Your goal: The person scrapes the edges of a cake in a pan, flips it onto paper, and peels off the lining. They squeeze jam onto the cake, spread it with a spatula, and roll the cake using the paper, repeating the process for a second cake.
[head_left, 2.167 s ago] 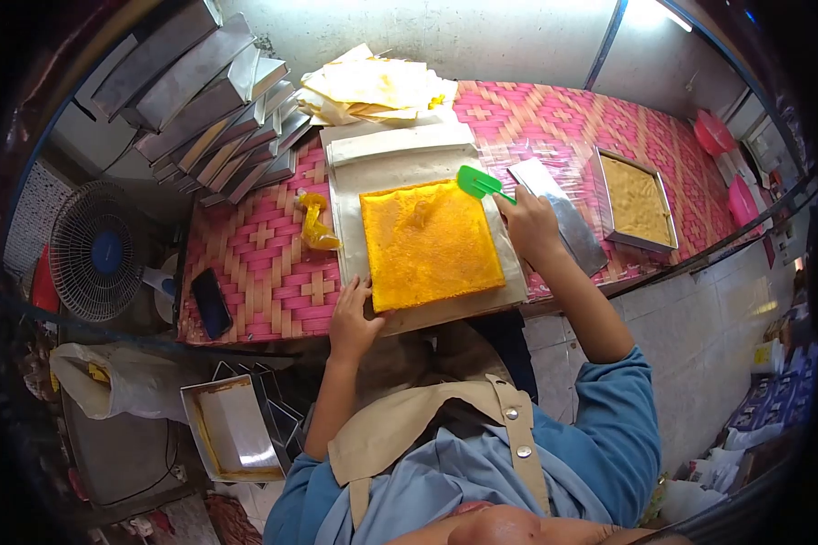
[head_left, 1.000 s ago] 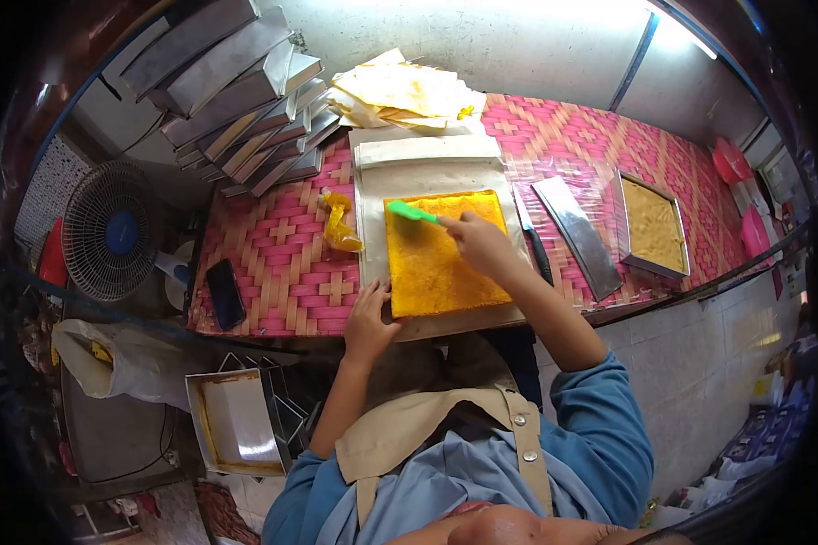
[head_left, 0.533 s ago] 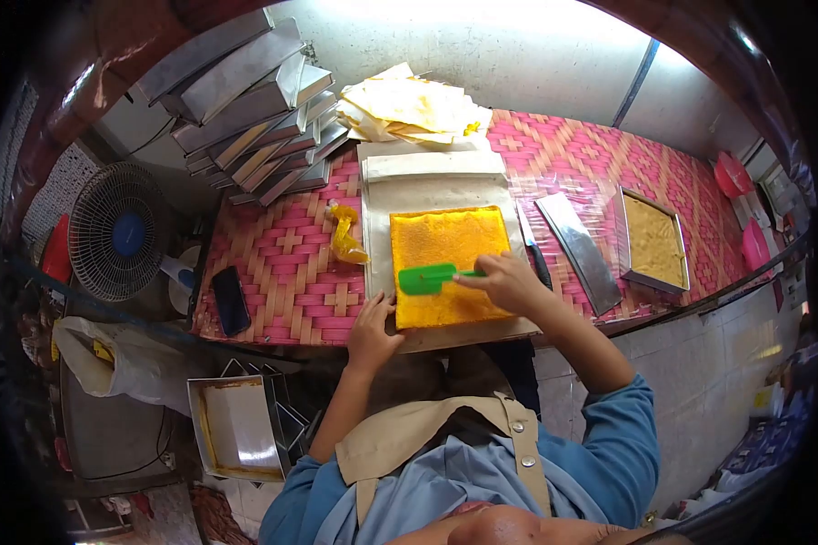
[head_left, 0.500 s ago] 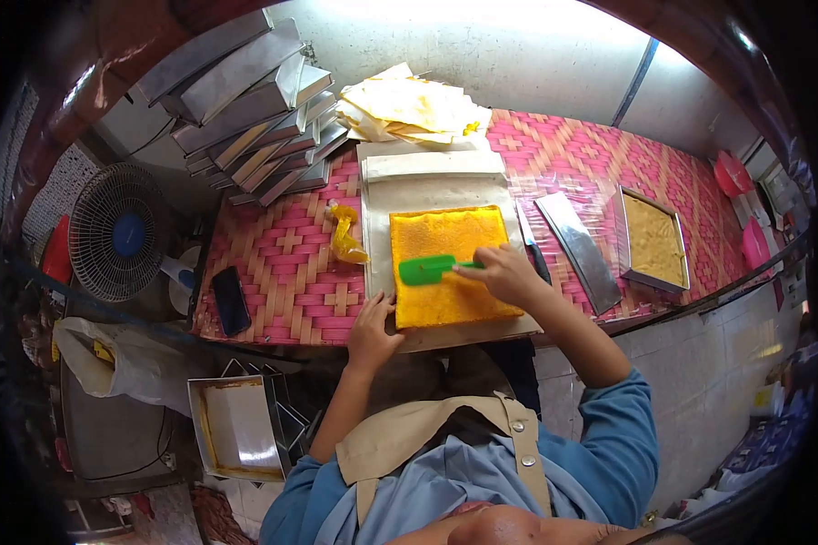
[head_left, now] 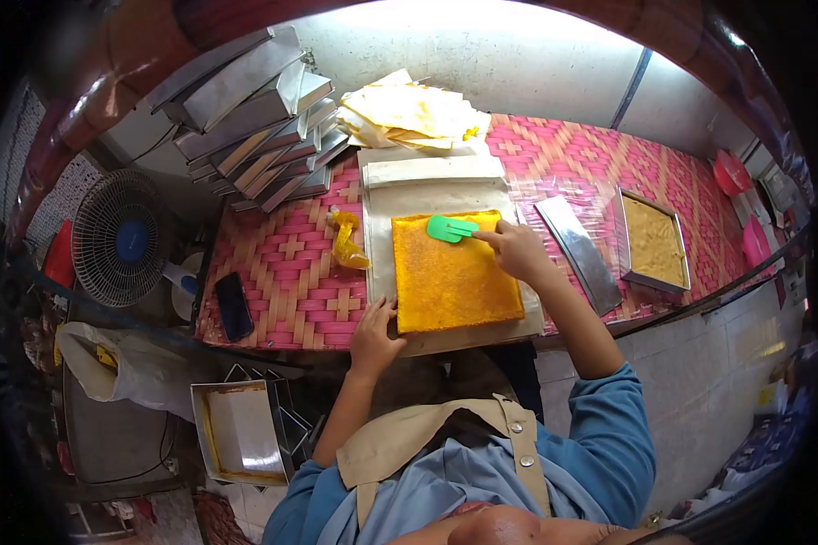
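Observation:
A flat square golden-yellow cake (head_left: 459, 286) lies on pale paper sheets (head_left: 432, 179) at the table's front edge. My right hand (head_left: 518, 252) grips a green spatula (head_left: 450, 228) by its handle, and the blade rests on or just above the cake's far part. At the cake's near left side is my left hand (head_left: 375, 334), its fingers extended along the edge and no object in it. A bag of yellow filling (head_left: 347, 241) lies left of the paper.
Stacked metal pans (head_left: 254, 118) stand at the back left, beside a heap of stained papers (head_left: 413, 109). A metal strip (head_left: 577, 254) and a filled cake pan (head_left: 654, 241) lie to the right. A phone (head_left: 234, 307) and a fan (head_left: 123, 238) are on the left.
My right hand and the spatula have moved away from me, from the cake's middle to its far part. My left hand stays by the cake's near left side.

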